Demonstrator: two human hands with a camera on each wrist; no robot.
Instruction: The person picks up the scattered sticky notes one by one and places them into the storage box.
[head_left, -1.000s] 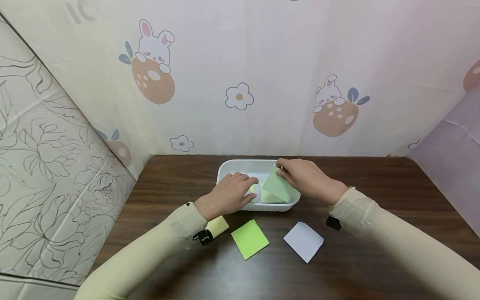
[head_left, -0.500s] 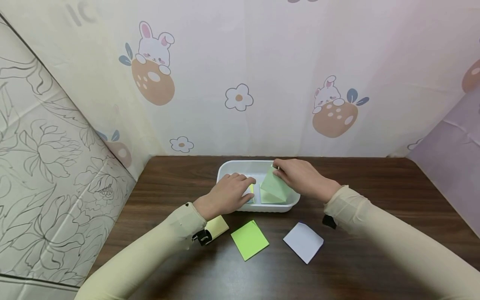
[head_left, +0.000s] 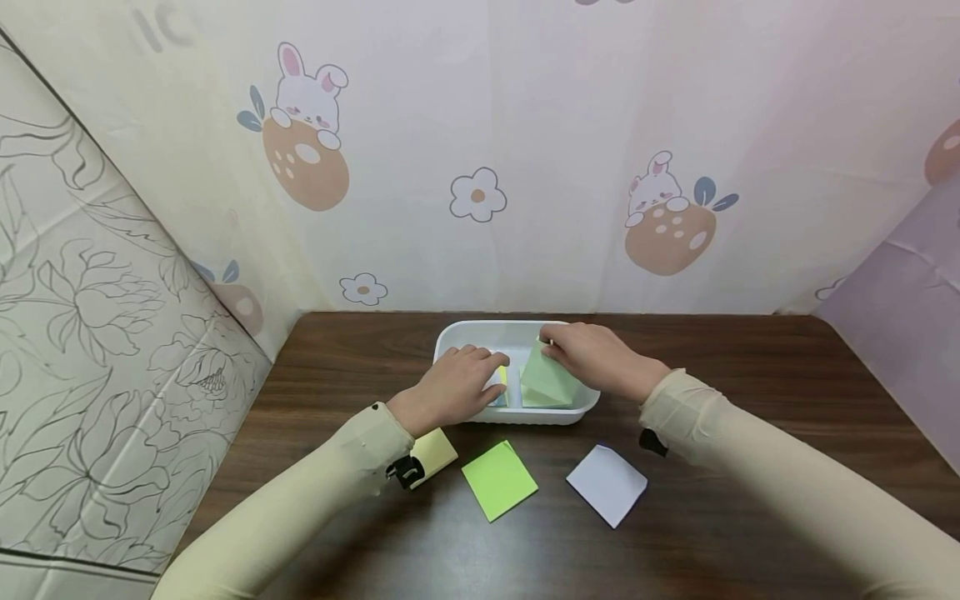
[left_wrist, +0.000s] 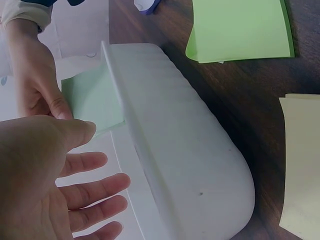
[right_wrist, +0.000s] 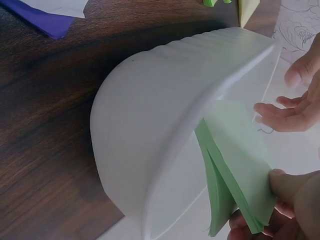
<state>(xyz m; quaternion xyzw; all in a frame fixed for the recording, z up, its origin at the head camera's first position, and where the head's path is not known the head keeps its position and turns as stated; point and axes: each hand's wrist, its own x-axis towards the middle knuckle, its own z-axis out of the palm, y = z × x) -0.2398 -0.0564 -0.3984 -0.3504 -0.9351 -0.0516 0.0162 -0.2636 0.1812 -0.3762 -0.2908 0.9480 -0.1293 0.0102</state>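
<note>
Pale green notes tilt inside a white tray, pinched between thumb and fingers of the right hand, above more green paper; the left hand, fingers spread and holding nothing, hovers over the tray's left end, partly hiding yellow-edged paper.

There is one left hand, one right hand, one white tub and one table. The table carries one yellow pad, one lime pad, one white pad: three. Overlap obscures the tub's contents, perhaps two pale green papers, one yellow-edged paper.
</note>
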